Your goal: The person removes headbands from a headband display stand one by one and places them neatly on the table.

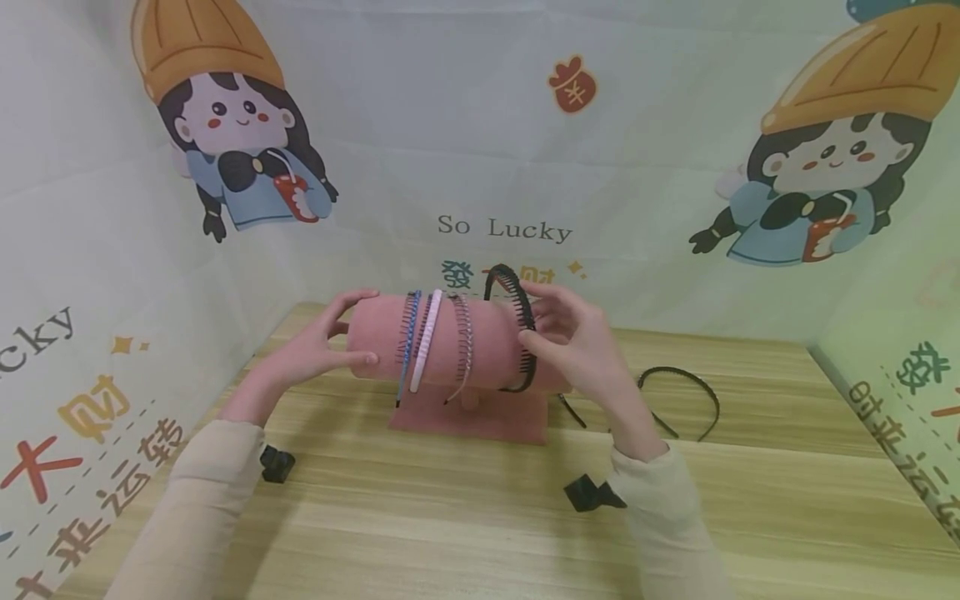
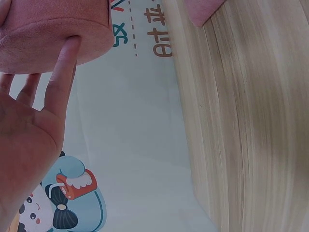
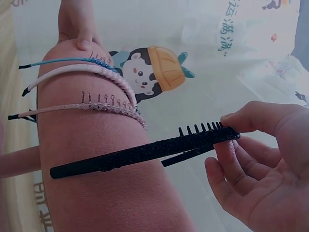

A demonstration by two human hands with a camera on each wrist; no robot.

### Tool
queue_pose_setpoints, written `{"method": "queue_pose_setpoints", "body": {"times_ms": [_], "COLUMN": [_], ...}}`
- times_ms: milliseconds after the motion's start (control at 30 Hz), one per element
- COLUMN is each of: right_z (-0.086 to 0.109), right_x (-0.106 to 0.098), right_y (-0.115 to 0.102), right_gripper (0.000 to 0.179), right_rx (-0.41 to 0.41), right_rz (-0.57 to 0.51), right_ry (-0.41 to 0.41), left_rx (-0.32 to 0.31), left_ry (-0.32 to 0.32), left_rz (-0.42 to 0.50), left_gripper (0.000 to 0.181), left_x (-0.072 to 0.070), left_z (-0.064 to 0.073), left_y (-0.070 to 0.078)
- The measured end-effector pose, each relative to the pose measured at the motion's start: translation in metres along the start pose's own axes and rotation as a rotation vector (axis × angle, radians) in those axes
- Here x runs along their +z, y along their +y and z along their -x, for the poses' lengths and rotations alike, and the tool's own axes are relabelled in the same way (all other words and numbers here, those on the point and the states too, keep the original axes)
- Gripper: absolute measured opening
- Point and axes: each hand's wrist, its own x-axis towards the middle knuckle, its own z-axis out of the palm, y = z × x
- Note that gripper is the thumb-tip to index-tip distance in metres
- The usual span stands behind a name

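Note:
A pink headband stand [image 1: 495, 333], a padded roll on a post and flat base, stands on the table. My left hand [image 1: 311, 346] grips the roll's left end, thumb in front and fingers behind; one finger presses the flat end [image 2: 53, 48]. My right hand [image 3: 265, 164] pinches a black toothed headband [image 3: 130, 152] by its top, between thumb and fingers. In the head view this headband arches around the roll's right part, its top raised above the roll. Left of it, the roll carries a blue headband [image 3: 99, 63], a white one [image 3: 72, 70] and a pale braided one [image 3: 96, 106].
A thin black headband [image 1: 716, 400] lies on the wooden table [image 1: 420, 517] to the right. Another dark tip [image 1: 572, 411] shows beside the stand's base. Printed cloth walls [image 1: 637, 192] close in the back and sides. Black wrist mounts [image 1: 277, 464] sit on both wrists.

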Motion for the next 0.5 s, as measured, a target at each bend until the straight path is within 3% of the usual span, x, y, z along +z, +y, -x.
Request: {"method": "queue_pose_setpoints", "body": {"times_ms": [500], "right_z": [0.003], "right_x": [-0.006], "right_y": [-0.011], "right_gripper": [0.06], "right_rx": [-0.007], "right_rz": [0.044], "right_ry": [0.001], "left_rx": [0.006], "left_ry": [-0.004], "left_rz": [-0.001], "left_gripper": [0.088], "left_x": [0.0], "left_z": [-0.002], "left_y": [-0.002]}}
